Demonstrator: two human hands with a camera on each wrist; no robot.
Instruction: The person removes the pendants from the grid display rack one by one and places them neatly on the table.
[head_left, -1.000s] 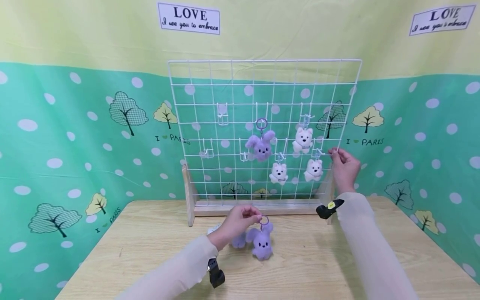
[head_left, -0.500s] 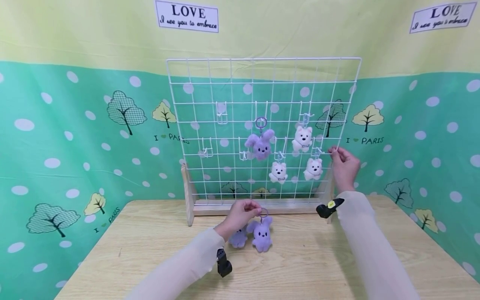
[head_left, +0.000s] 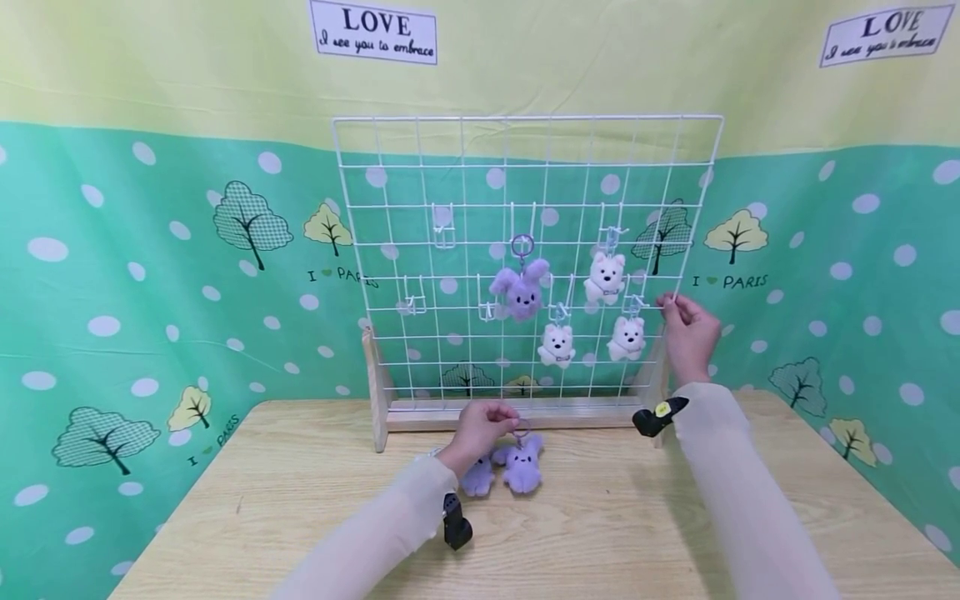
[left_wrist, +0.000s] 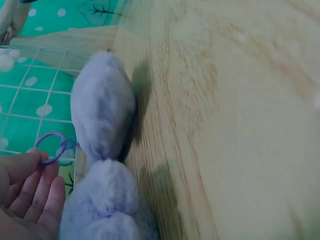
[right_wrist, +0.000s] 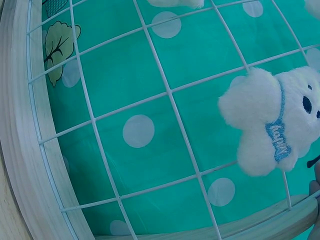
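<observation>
My left hand [head_left: 480, 433] pinches the purple ring of a purple bunny plush keychain [head_left: 522, 468], which is low over the table in front of the rack. A second purple bunny keychain [head_left: 477, 477] lies just left of it, partly hidden by that hand. In the left wrist view, thumb and fingers hold the ring [left_wrist: 50, 134], and both furry bodies are close together. My right hand [head_left: 692, 333] grips the right edge of the white wire grid rack [head_left: 528, 120]. Near that hand hangs a white dog plush keychain [head_left: 626, 337], large in the right wrist view.
Another purple bunny [head_left: 521, 292] hangs mid-grid. Two more white dogs hang by it, one upper right [head_left: 604, 277] and one lower [head_left: 557, 344]. Bare hooks [head_left: 444, 236] project on the left. Wooden feet [head_left: 377, 390] support the grid on the wooden table [head_left: 600, 533].
My left hand, with the bunny keychain, has shifted slightly forward toward the rack, its forearm moving right. The right hand keeps its grip on the grid's edge.
</observation>
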